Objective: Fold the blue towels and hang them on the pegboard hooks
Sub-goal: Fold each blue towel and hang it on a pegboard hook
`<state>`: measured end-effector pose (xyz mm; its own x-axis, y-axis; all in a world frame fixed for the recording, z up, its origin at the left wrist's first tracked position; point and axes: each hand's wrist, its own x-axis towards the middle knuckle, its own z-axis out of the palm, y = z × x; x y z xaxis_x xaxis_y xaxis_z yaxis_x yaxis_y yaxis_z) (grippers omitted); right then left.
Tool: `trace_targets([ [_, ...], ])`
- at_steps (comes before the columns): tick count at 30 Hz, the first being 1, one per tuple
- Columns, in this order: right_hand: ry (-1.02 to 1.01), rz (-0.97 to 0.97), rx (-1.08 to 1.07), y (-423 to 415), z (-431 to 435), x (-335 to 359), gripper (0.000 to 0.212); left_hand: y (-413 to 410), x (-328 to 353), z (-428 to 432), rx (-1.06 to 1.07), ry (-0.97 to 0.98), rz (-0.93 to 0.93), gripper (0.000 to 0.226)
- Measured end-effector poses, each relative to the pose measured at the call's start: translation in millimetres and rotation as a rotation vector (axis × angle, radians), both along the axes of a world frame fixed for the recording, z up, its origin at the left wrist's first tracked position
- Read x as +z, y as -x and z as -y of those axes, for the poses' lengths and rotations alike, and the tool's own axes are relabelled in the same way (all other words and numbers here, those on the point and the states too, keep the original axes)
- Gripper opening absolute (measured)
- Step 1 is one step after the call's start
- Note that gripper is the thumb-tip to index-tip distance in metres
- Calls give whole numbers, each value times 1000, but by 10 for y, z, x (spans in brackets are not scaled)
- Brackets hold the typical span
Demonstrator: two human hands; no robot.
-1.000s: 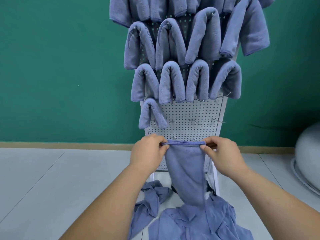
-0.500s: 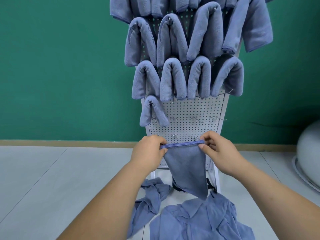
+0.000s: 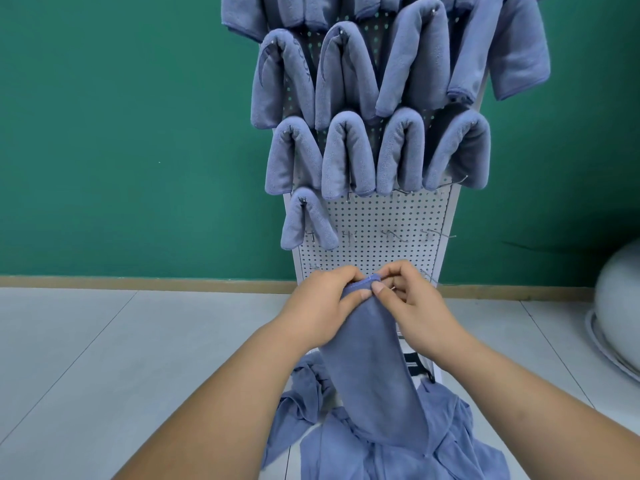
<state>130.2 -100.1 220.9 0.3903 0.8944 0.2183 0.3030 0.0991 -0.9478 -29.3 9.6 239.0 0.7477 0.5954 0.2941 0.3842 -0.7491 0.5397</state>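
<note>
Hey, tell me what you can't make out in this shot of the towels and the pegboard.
Head view only.
Top row of hung towels: cut off by the upper edge.
Lowest hooks on the pegboard: mostly hidden behind the left hand and right hand.
Pegboard base: largely covered by the held towel and the floor pile.
Pale rounded object: cut by the right edge; unidentifiable.

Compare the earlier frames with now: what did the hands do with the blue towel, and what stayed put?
The left hand and right hand moved together, joining the hem corners of the blue microfibre towel they pinch; it now hangs as a narrow strip. Neither let go. The folded blue towels on the white perforated pegboard and the loose towel pile on the floor stayed put.
</note>
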Motion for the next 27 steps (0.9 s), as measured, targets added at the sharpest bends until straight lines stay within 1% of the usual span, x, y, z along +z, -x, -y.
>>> trace_targets([
  [2,37,-81,104,15,36,44,15,-3,23,16,-9,-81,25,8],
  [3,53,-112,178,20,62,59,22,-9,38,26,-24,-116,51,9],
  [4,67,-104,231,16,77,52,29,-14,57,36,-44,-158,83,10],
  [5,80,-42,254,8,91,47,35,-15,78,38,-62,-205,112,13],
  [7,122,188,241,-55,88,4,40,-3,135,33,-72,-279,137,19],
  [8,162,305,237,-93,85,-16,34,11,169,22,-65,-304,144,21],
  [10,280,484,224,-201,72,-99,16,54,231,-16,-28,-316,184,21],
  [12,383,616,202,-363,63,-215,17,122,268,-87,38,-256,278,16],
  [14,469,653,205,-526,76,-302,20,213,279,-176,112,-134,381,12],
  [16,515,641,235,-652,109,-344,27,303,259,-273,186,-26,446,10],
  [19,580,533,260,-735,174,-347,35,403,195,-413,294,46,475,9],
  [20,587,499,245,-747,179,-356,33,421,173,-449,318,67,478,9],
  [21,585,478,213,-753,173,-364,27,431,151,-478,341,84,478,10],
  [23,534,413,128,-753,145,-365,12,437,115,-523,398,120,482,10],
  [24,494,349,88,-744,126,-353,7,436,97,-546,431,145,497,12],
  [27,354,98,-59,-683,84,-259,12,431,76,-598,504,252,573,19],
])
